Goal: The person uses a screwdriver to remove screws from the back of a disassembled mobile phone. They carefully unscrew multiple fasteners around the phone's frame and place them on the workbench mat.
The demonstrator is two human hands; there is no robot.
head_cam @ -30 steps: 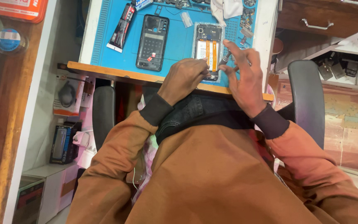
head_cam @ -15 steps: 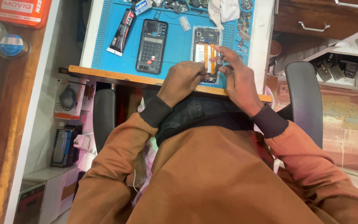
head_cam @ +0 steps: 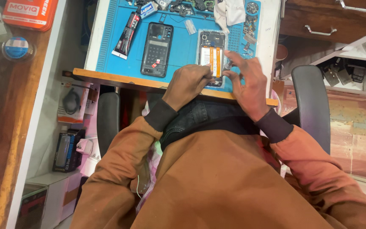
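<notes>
An opened phone (head_cam: pixel 211 54) with its orange flex cables showing lies on the blue work mat (head_cam: pixel 183 46). My left hand (head_cam: pixel 188 83) is curled over the phone's lower left corner, and what its fingertips pinch is hidden. My right hand (head_cam: pixel 247 80) rests at the phone's right edge, thumb and fingers touching its side. A black phone back cover (head_cam: pixel 156 49) lies apart to the left. Both sleeves are brown with dark cuffs.
A black and red glue tube (head_cam: pixel 126 34) lies at the mat's left. A white cloth (head_cam: pixel 230 11) and several small parts sit at the far edge. Chair armrests (head_cam: pixel 108 115) flank my lap. Wooden drawers (head_cam: pixel 331 19) stand right, a shelf with boxes (head_cam: pixel 66 150) left.
Both hands stay on the opened phone. My right fingers have drawn down from the phone's upper right side to its middle edge. The camera has shifted slightly.
</notes>
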